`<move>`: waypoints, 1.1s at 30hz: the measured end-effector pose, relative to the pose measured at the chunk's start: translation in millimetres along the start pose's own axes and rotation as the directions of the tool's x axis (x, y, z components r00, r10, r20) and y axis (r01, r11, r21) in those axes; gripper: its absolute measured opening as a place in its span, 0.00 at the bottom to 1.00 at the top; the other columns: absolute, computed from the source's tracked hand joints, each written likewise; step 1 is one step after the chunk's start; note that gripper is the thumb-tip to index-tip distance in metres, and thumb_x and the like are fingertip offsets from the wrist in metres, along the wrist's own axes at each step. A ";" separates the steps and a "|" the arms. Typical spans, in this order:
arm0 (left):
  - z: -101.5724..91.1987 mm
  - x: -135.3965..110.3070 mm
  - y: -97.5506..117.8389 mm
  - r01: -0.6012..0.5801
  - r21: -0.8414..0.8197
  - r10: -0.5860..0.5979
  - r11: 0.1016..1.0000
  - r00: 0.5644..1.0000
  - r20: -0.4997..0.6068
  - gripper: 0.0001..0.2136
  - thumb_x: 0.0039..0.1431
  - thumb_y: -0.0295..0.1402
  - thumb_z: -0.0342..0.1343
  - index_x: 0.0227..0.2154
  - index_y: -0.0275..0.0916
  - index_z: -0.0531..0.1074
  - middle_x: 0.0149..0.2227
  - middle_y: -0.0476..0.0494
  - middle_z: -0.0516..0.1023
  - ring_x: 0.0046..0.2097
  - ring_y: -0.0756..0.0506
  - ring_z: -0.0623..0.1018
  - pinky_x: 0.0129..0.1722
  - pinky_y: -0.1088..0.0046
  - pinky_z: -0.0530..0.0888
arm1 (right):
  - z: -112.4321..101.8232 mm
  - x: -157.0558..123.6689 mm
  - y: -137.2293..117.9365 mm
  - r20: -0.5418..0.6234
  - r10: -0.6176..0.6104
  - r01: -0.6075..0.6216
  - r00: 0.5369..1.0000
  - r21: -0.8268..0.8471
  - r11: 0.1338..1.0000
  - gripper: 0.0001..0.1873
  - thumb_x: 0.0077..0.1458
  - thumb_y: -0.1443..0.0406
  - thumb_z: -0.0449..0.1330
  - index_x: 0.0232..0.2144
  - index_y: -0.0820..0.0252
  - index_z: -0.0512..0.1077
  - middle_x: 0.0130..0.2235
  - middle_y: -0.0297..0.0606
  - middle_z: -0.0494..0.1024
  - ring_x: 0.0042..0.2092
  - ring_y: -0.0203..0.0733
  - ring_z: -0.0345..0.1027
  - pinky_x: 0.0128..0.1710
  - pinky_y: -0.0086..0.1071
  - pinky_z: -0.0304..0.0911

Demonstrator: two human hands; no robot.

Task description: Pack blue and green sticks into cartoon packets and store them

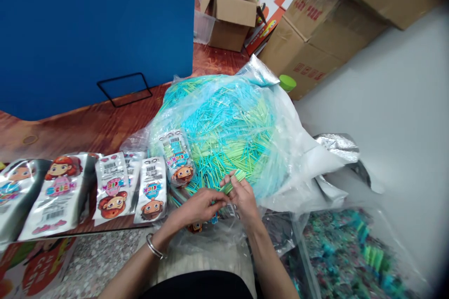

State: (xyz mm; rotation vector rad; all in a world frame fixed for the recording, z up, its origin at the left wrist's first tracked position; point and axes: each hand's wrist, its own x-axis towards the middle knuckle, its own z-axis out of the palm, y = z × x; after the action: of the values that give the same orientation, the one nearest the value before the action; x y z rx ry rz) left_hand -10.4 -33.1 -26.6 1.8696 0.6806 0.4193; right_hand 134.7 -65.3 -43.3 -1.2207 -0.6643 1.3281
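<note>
A big clear plastic bag [298, 149] lies open before me, heaped with thin blue and green sticks [224, 126]. My right hand [243, 196] is closed on a small bunch of green sticks [233, 182] at the heap's near edge. My left hand [199, 205] is closed too and meets the same bunch from the left, a metal bangle on its wrist. Printed foil pouches [112, 187] with cartoon faces lie in a row on the wooden board to the left. One pouch [177, 156] leans against the heap.
A blue panel [94, 28] stands behind the wooden surface [98, 126]. Cardboard boxes [315, 23] are stacked at the back right beside a pale wall. A green cap [287, 82] peeks out behind the bag. Another clear bag of mixed coloured pieces [336, 252] lies at the lower right.
</note>
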 end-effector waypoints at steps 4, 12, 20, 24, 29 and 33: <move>-10.9 -0.2 -2.2 0.093 -0.120 -0.110 0.988 0.984 -0.140 0.10 0.59 0.34 0.49 0.34 0.40 0.76 0.32 0.47 0.80 0.34 0.47 0.77 0.33 0.75 0.70 | -11.3 -5.3 -3.9 0.040 -0.193 0.195 0.980 -0.337 0.921 0.11 0.59 0.57 0.50 0.35 0.56 0.66 0.35 0.35 0.73 0.41 0.40 0.68 0.44 0.35 0.61; -17.1 14.0 -3.4 0.155 -0.246 -0.267 0.957 0.803 -0.532 0.10 0.58 0.38 0.50 0.36 0.41 0.73 0.34 0.46 0.80 0.38 0.44 0.78 0.39 0.71 0.72 | -14.8 -18.8 -2.9 0.158 -0.217 0.268 0.963 -0.560 0.784 0.12 0.62 0.59 0.45 0.42 0.55 0.65 0.53 0.41 0.65 0.47 0.40 0.64 0.47 0.35 0.60; -15.2 19.8 -1.9 0.092 -0.511 -0.321 0.855 0.866 -0.382 0.11 0.54 0.39 0.54 0.35 0.39 0.73 0.32 0.46 0.80 0.38 0.44 0.79 0.40 0.68 0.73 | -16.5 -17.0 1.5 0.228 -0.274 0.356 0.934 -0.602 0.715 0.10 0.63 0.62 0.43 0.40 0.55 0.63 0.40 0.40 0.67 0.42 0.40 0.63 0.41 0.34 0.63; -24.8 22.1 -3.1 0.154 -0.556 -0.307 0.817 0.932 -0.193 0.15 0.53 0.39 0.55 0.41 0.38 0.74 0.32 0.45 0.80 0.37 0.43 0.78 0.38 0.68 0.73 | -16.3 -17.6 2.3 0.274 -0.327 0.427 0.904 -0.614 0.664 0.09 0.63 0.64 0.43 0.40 0.55 0.63 0.39 0.40 0.66 0.42 0.41 0.62 0.43 0.36 0.62; -28.5 25.7 4.7 0.193 -0.329 -0.276 0.924 0.934 -0.226 0.14 0.54 0.40 0.53 0.19 0.37 0.74 0.19 0.51 0.72 0.24 0.50 0.71 0.25 0.77 0.64 | -17.5 -19.9 3.9 0.337 -0.342 0.479 0.877 -0.589 0.650 0.09 0.62 0.66 0.44 0.40 0.55 0.62 0.40 0.41 0.66 0.44 0.43 0.62 0.44 0.40 0.61; -16.9 25.2 5.9 0.241 -0.370 -0.374 0.897 0.861 -0.345 0.14 0.49 0.43 0.57 0.19 0.37 0.73 0.18 0.53 0.69 0.22 0.52 0.66 0.22 0.77 0.60 | -19.7 -21.5 7.4 0.349 -0.361 0.502 0.865 -0.561 0.658 0.09 0.62 0.67 0.45 0.41 0.55 0.63 0.41 0.42 0.66 0.44 0.43 0.63 0.45 0.41 0.61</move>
State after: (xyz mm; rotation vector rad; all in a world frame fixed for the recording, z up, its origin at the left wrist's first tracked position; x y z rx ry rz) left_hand 0.9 -6.7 -15.3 1.3422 1.1129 0.6745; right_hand 145.8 -92.4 -50.3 -1.3310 -1.5625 0.8280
